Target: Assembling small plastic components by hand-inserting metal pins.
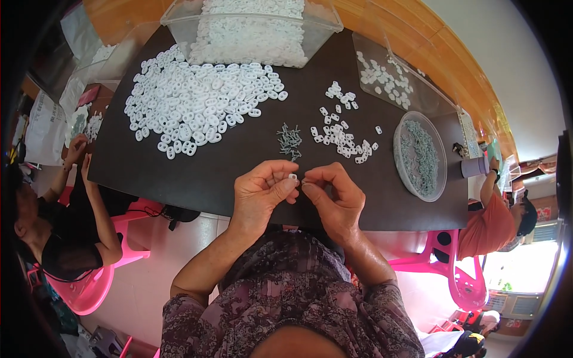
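Within the left grip (262,188) sits a pinched white piece (293,176), beside the right grip (336,200), whose hold is unclear.

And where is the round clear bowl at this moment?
In the head view, the bowl stands on the dark table, at its right side, between the scattered white pieces and the lilac cup.

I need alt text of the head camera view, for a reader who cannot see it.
A person's left hand pinches a small white piece near the right hand, at a dark table. On it are a heap of white two-holed ovals, grey screw-like pins and a round clear dish of similar pins.
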Tool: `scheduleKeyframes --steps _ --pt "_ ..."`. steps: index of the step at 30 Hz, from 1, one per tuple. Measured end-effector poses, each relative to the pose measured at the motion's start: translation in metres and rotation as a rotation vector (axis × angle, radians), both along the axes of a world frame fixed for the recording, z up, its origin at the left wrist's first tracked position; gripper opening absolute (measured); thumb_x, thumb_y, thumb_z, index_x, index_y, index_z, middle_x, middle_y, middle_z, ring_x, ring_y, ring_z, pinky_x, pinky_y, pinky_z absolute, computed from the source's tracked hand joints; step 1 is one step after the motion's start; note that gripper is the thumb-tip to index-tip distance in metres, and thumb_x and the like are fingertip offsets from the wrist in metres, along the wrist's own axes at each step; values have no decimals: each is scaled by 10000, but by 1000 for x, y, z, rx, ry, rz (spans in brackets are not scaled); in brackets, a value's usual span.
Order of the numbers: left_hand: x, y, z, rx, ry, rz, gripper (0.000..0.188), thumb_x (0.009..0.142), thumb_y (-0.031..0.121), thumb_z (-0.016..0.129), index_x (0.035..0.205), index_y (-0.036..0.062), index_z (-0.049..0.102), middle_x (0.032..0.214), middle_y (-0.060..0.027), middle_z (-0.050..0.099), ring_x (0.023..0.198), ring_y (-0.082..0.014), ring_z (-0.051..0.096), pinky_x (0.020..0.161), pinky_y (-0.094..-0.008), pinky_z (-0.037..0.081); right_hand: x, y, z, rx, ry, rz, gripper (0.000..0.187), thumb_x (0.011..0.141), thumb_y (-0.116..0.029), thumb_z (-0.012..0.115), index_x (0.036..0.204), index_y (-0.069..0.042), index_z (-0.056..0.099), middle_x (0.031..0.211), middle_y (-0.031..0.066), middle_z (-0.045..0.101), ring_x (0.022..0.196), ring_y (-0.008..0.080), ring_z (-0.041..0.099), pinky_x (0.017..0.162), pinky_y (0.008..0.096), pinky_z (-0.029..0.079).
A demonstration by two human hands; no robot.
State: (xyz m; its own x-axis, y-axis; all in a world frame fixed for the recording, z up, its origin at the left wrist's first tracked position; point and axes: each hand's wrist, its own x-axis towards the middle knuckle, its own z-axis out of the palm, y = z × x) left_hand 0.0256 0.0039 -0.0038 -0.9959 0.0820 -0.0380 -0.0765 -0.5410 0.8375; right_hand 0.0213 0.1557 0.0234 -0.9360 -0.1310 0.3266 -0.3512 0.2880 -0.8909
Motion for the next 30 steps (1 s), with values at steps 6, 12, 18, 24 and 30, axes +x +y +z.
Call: scheduleKeyframes --steps 6,12,18,24,30 --pt "5 -3 -1 -102 -33 -74 115 910 98 601 988 14 614 786 -3 606 648 -49 547 565 -180 447 0 0 -4 15 20 23 213 754 95 659 933 -13 621 833 57 578 689 95 553 590 217 451" --pt "6 -2 -2 -139 17 -38 97 915 97 593 975 25 619 770 19 592 655 -38 530 565 -177 430 2 -4 0 4 -25 31 173 766 101 642 913 15 612 821 23 566 725 71 513 634 206 412" --pt "7 -1 0 -228 5 -11 72 906 69 593 956 28 626 770 22 586 655 -37 529 562 -178 427 -2 -5 -3 46 39 30 194 752 93 666 911 -6 618 805 37 570 683 85 523 594 215 424" --pt "9 -1 1 -300 27 38 50 887 32 604 926 13 628 763 11 577 641 -45 530 547 -184 430 1 -6 -1 62 30 28 191 746 93 666 902 -7 621 796 34 569 679 86 523 592 215 423" --pt "10 -2 2 -371 73 53 45 874 0 600 914 -3 621 770 -7 571 635 -57 534 544 -194 433 -1 -5 -6 80 57 34 210 734 81 686 904 -27 626 775 47 567 640 105 529 560 229 430"
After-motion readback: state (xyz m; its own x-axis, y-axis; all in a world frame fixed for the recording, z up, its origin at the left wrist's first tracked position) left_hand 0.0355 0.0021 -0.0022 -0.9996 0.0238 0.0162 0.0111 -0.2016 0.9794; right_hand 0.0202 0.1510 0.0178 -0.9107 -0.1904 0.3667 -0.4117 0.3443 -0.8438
